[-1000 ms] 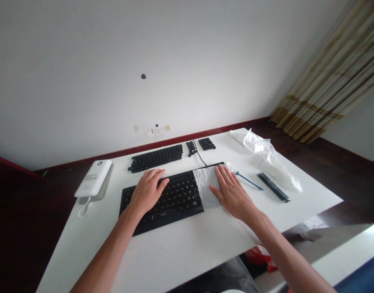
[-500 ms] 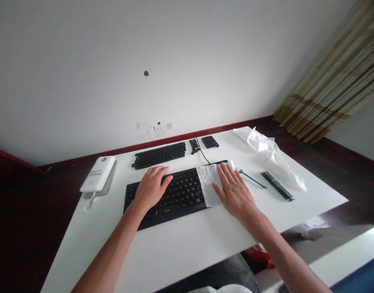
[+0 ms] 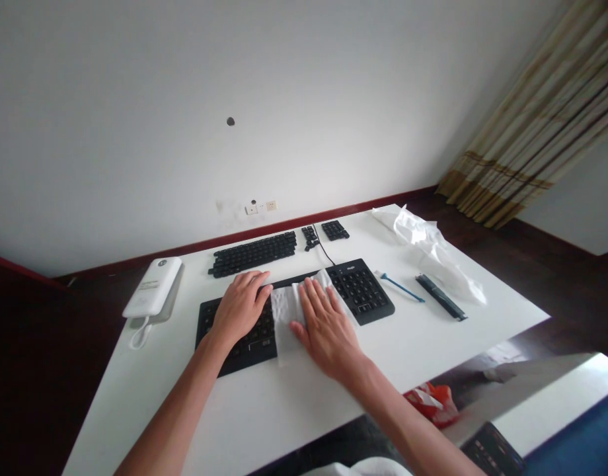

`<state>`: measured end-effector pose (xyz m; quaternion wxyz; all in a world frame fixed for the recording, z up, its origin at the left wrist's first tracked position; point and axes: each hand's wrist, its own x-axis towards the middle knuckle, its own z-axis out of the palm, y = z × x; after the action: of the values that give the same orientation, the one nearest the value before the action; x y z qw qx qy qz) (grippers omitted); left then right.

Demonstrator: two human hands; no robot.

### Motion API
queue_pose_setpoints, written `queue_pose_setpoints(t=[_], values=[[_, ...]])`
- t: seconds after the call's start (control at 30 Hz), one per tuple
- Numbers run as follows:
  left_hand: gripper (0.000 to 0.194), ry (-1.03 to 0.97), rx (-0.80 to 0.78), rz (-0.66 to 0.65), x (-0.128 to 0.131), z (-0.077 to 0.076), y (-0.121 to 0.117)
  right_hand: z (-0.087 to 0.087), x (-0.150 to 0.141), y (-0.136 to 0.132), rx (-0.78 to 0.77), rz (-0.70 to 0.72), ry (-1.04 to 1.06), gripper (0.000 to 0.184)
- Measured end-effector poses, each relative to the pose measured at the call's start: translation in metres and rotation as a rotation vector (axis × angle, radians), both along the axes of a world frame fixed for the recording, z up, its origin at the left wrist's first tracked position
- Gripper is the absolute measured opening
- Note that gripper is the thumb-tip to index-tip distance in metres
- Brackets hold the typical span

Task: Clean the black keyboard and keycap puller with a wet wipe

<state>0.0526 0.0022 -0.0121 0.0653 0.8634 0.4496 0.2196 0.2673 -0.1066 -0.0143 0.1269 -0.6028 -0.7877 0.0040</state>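
Observation:
A black keyboard base (image 3: 363,291) with its keycaps off lies on the white table in front of me. My left hand (image 3: 242,304) rests on its left part, fingers stretched out. Under my right hand (image 3: 324,317), which lies flat with fingers extended, a white wipe (image 3: 287,324) covers the middle of the base. The number pad side shows bare to the right of the wipe. Behind the base sit black keycaps in rows (image 3: 254,253), a small group of keycaps (image 3: 310,238) and a number pad block of keycaps (image 3: 336,230).
A white power bank (image 3: 152,287) with a looped cable lies at the table's left. On the right are a blue brush (image 3: 403,289), a dark narrow packet (image 3: 440,297) and crumpled clear plastic (image 3: 427,244). A red bag (image 3: 433,403) shows below the table's front edge.
My right hand has slid left with the wipe, from the number pad side to the middle of the keyboard base. My left hand stays on the left part.

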Motion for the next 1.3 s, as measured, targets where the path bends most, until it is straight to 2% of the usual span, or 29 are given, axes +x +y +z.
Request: queue_pose_setpoints(t=[0.1, 0.2, 0.33, 0.53, 0.83, 1.03, 1.2, 1.3], values=[[0.043, -0.005, 0.013, -0.013, -0.001, -0.003, 0.002, -0.001, -0.014, -0.001, 0.031, 0.048, 0.039, 0.075], [0.042, -0.002, 0.019, -0.012, -0.001, -0.005, 0.003, -0.003, -0.017, -0.001, 0.040, 0.067, 0.060, 0.075], [0.042, -0.005, 0.020, -0.009, -0.001, -0.004, 0.002, -0.001, -0.002, -0.003, 0.011, 0.073, 0.078, 0.074], [0.043, -0.002, 0.010, 0.006, -0.001, -0.002, 0.001, 0.005, 0.029, -0.006, -0.043, -0.020, 0.033, 0.076], [0.045, 0.005, 0.011, 0.003, -0.001, -0.002, 0.000, -0.006, 0.047, -0.019, -0.003, -0.107, 0.029, 0.083], [0.045, 0.012, 0.009, 0.009, -0.001, -0.003, 0.001, -0.001, 0.048, 0.003, -0.073, -0.169, 0.003, 0.084], [0.045, 0.016, 0.010, 0.010, -0.001, -0.003, 0.001, 0.011, 0.054, 0.027, -0.135, -0.189, 0.012, 0.085], [0.044, 0.014, 0.008, 0.012, -0.001, -0.001, 0.001, 0.021, 0.057, 0.027, -0.090, -0.166, 0.062, 0.078]])
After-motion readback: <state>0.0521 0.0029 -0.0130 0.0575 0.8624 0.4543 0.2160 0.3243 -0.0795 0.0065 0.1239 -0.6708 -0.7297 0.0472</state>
